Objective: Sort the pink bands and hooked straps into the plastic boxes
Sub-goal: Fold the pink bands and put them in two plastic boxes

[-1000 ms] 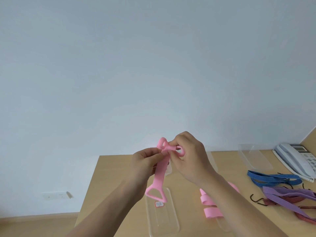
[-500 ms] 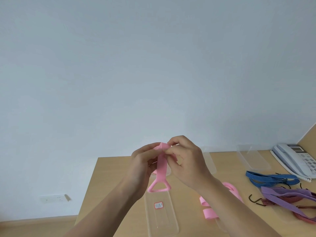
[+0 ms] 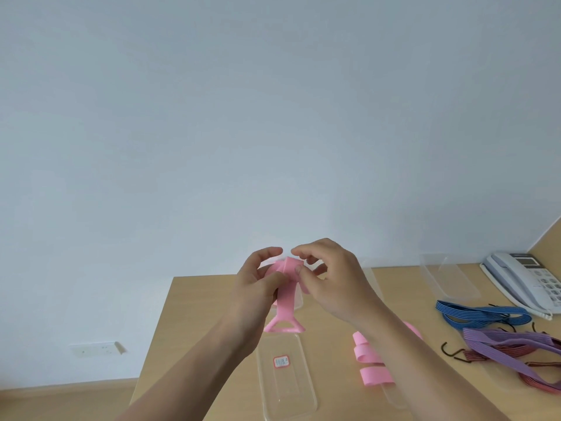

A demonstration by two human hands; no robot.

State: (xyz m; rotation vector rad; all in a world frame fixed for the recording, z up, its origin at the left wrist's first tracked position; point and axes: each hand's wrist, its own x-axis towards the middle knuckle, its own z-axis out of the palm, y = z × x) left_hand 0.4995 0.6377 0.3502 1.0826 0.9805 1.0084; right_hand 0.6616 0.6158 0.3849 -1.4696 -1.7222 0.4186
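Progress looks slight: plastic box (image 3: 285,387) at 6 o'clock sits unfilled, rolled pink bands (image 3: 368,360) wait at 5 o'clock, my left grip (image 3: 258,291) and right grip (image 3: 334,284) both pinch one folded band (image 3: 287,302) above, and hooked straps (image 3: 510,341) lie loose on the bench (image 3: 197,314) toward 3 o'clock.

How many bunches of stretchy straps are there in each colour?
Pink: 2 (held pink band, pink pile)
Blue: 1 (blue bunch)
Purple: 1 (purple bunch)
Red: 1 (red bunch, partly under purple)
Total: 5
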